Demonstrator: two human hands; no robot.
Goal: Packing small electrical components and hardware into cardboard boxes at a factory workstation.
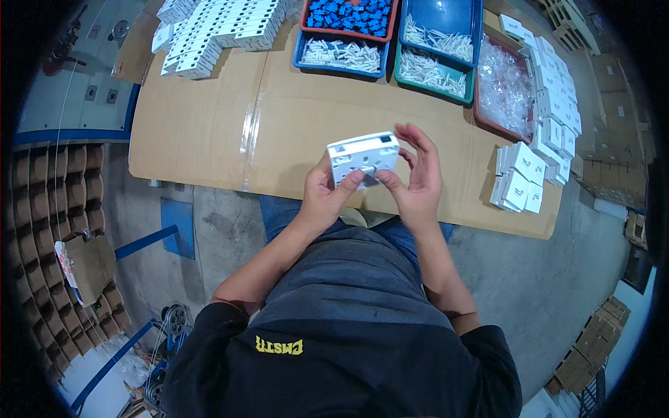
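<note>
A white box-like plastic housing [362,157] is held up over the near edge of the table, tilted so that a face with moulded recesses shows. One dark slot lies near its upper right corner. My left hand [325,192] grips its left side, thumb on the lower front and fingers hidden behind. At the lower right edge, the thumb of my right hand [421,182] presses against the housing. The curled right fingers rise beside its right end. Whether a small part sits under the thumbs, I cannot make out.
Cardboard covers the table [202,132]. At the back stand a red tray of blue parts [348,17], trays of white plastic pieces [340,56] and a tray of clear bags [503,87]. White housings [230,28] are stacked back left; white packs [519,177] lie right.
</note>
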